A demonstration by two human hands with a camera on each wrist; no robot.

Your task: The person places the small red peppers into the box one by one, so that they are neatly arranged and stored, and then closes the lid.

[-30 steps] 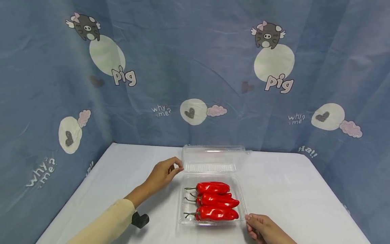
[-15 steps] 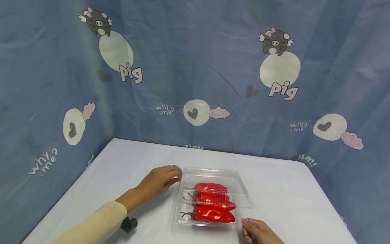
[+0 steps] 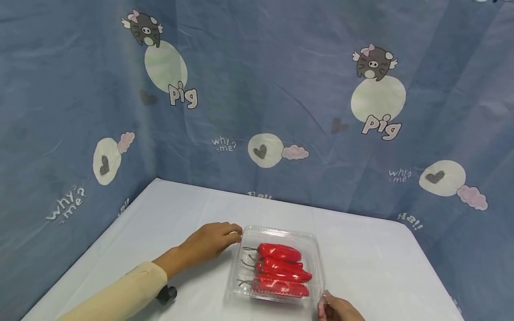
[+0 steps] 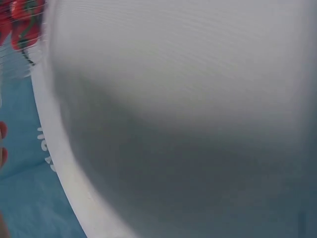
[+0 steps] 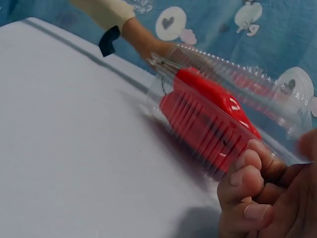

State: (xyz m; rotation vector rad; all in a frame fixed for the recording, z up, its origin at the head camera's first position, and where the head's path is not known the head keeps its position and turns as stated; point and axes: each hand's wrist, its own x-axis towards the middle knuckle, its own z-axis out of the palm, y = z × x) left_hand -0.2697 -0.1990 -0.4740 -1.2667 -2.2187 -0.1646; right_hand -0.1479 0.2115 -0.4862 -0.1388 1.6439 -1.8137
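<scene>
A clear plastic clamshell box (image 3: pixel 317 267) rests on the white table, its lid lying over several red chili peppers (image 3: pixel 281 272) with thin green stems. At the box's back left corner is my left hand (image 3: pixel 210 243), fingers loosely bent and fingertips right at the edge. Two of its fingertips (image 4: pixel 3 130) show at the border of the left wrist view. My right hand (image 3: pixel 339 307) pinches the front right corner of the box between thumb and index finger. In the right wrist view, the right hand's other fingers (image 5: pixel 247 181) are curled beside the ribbed side wall.
A white cloth covers the table (image 3: pixel 385 263). Behind and to the left hangs a blue curtain (image 3: pixel 225 89) with pig prints. A black piece (image 3: pixel 166 294) hangs under the left forearm, beside the cream sleeve (image 3: pixel 120 290).
The lid stood open behind the box, then swung forward and down over the peppers. The left hand has loosened from a pinch at the hinge corner; the right hand stays at the front corner.
</scene>
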